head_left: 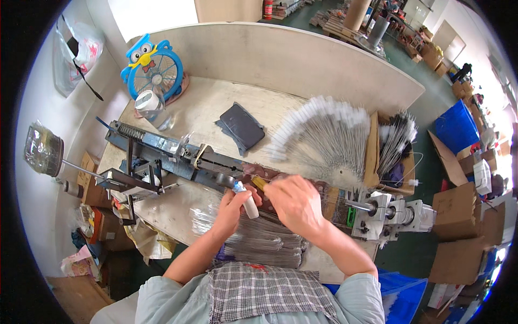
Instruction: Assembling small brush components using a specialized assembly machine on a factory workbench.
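Note:
My left hand (231,209) is closed around a short white cylinder (251,207), and a small bluish-white piece (238,187) shows at its fingertips. To its right, my right hand (297,204) has its fingers curled. A yellow piece (259,182) shows at those fingertips; whether they grip it I cannot tell. Both hands are over the near side of a long dark metal bench fixture (178,154) with a spring at its far left end. Just below them lies a bundle of thin wire stems (264,240), partly under my forearms.
White-tipped wire brushes (329,135) fan out at the right, beside a cardboard box (372,156) holding more. A dark phone-like slab (242,127), a blue cartoon fan (155,70) and a clear jar (154,110) stand farther back. A metal spindle unit (391,213) sits at the right edge.

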